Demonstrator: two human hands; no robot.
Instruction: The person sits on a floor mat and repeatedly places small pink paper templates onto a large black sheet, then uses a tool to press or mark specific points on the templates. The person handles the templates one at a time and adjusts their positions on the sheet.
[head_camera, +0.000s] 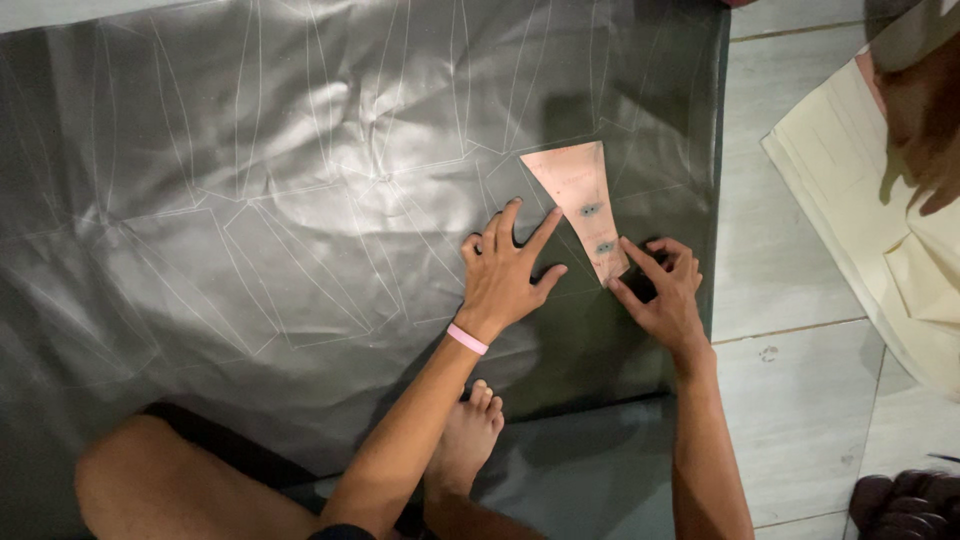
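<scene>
Left hand (508, 272): grip open, fingers spread flat, palm down; index fingertip presses the left edge of the pink template (582, 205), the other fingers rest on the grey sheet (250, 200) just beside that edge. It grasps nothing, only presses. A pink wristband (467, 339) sits on the left wrist. Right hand (662, 290): fingers curled, tips at the narrow lower end of the template, thumb and forefinger close together at that corner; whether they pinch the corner or merely press it down, cannot tell. The template is a tapered card, wide end away from the person, narrow end toward them, two small dark marks along its lower half; it lies flat on the sheet, near the sheet's right edge. Left of the template the sheet carries many thin white outlines of the same tapered shape. Right of the template, past the sheet's edge, bare tiled floor (790, 260). Further right on the floor, a stack of cream paper (880, 230). Below the template, between the forearms, a bare foot (468, 440) rests on the sheet.
</scene>
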